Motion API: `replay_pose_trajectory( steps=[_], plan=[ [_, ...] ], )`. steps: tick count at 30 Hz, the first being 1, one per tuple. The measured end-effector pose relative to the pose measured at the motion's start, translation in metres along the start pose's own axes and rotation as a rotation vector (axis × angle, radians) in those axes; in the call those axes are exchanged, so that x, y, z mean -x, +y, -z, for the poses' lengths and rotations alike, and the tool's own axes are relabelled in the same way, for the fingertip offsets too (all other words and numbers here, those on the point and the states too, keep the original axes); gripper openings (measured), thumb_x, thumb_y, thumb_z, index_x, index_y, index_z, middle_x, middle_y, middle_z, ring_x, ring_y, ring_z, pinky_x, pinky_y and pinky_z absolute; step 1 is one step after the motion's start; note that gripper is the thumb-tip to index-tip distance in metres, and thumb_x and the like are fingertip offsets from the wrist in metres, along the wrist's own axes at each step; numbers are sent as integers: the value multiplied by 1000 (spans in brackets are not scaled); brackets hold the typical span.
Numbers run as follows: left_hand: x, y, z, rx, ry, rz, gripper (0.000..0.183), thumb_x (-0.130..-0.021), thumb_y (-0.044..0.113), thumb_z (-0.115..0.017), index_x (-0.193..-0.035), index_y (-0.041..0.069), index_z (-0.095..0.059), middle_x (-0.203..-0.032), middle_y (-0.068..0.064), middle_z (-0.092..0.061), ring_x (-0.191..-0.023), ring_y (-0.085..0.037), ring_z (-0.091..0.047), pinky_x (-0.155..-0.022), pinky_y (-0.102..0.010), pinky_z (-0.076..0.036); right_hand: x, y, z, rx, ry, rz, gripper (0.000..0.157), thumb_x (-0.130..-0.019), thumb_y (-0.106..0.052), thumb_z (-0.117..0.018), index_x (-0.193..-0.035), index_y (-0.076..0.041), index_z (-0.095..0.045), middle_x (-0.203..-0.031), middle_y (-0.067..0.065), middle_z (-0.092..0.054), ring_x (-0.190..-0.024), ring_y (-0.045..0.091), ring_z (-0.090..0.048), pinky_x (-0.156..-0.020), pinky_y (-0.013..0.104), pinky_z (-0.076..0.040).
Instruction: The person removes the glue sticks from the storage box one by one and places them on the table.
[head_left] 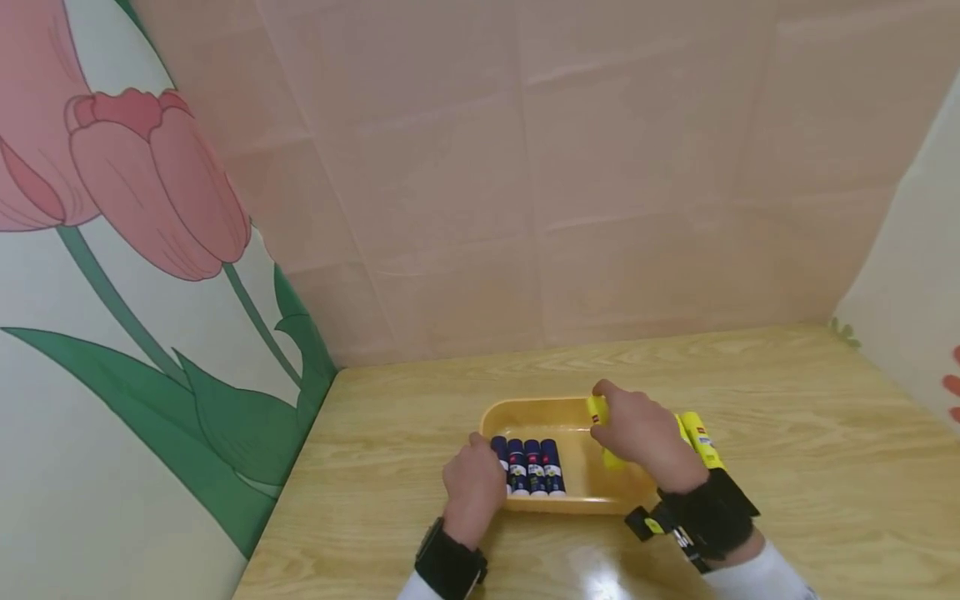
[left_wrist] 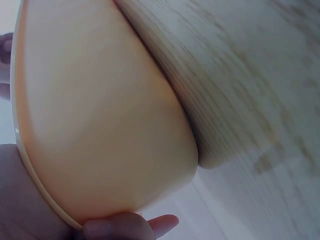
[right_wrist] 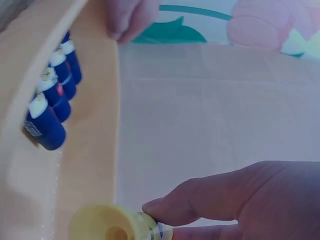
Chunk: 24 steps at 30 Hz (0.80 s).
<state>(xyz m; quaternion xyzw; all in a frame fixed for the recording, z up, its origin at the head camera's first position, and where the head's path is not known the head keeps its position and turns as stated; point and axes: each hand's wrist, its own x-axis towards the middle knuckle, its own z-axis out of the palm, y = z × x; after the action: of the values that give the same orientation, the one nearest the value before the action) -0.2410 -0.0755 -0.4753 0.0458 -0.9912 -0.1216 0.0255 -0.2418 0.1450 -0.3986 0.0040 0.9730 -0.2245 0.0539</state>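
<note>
A yellow plastic tray (head_left: 555, 506) stands on the table, its outer wall (left_wrist: 110, 125) filling much of the left wrist view. My left hand (head_left: 474, 479) grips the rim at the tray's left end. Several dark blue glue sticks (head_left: 534, 467) with white ends lie side by side in the left part. Over the right part, my right hand (head_left: 637, 429) holds a yellow glue stick (head_left: 597, 410) between thumb and fingers; its round hollow end (right_wrist: 102, 225) shows in the right wrist view. Whether that stick touches the tray floor I cannot tell.
More yellow glue sticks (head_left: 701, 439) lie on the table just right of the tray, partly hidden by my right hand. Behind the wooden table (head_left: 375, 467) hangs a pinkish-brown cloth (head_left: 570, 183). A tulip-patterned panel (head_left: 157, 183) stands at the left, a pale one (head_left: 915, 275) at the right.
</note>
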Motion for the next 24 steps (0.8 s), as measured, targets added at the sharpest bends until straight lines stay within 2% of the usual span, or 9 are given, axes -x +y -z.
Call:
replay_pose_trajectory(
  steps=[8, 19, 24],
  plan=[
    [2, -1, 1, -7, -5, -3, 29, -99, 24, -60, -114, -1, -56, -75, -10, -57, -63, -21, -57, -55, -35, -49, 13, 9, 8, -40, 24, 8, 59, -87, -24, -71, -137, -3, -48, -94, 15, -63, -66, 22, -54, -52, 32, -41],
    [2, -3, 3, -11, -10, 18, 27, -97, 22, -61, -112, 0, -56, -76, -12, -59, -65, -23, -59, -56, -37, -50, 19, 12, 16, -78, 15, 21, 58, -90, -22, -70, -138, -2, -46, -98, 19, -64, -66, 22, -55, -53, 31, -45],
    [3, -3, 1, -11, -7, 10, 29, -96, 22, -62, -112, -1, -56, -75, -12, -59, -66, -24, -60, -58, -39, -51, 22, 20, 21, -78, 18, 44, 58, -90, -21, -68, -139, -2, -45, -78, 10, -60, -58, 19, -52, -51, 31, -41]
  ],
)
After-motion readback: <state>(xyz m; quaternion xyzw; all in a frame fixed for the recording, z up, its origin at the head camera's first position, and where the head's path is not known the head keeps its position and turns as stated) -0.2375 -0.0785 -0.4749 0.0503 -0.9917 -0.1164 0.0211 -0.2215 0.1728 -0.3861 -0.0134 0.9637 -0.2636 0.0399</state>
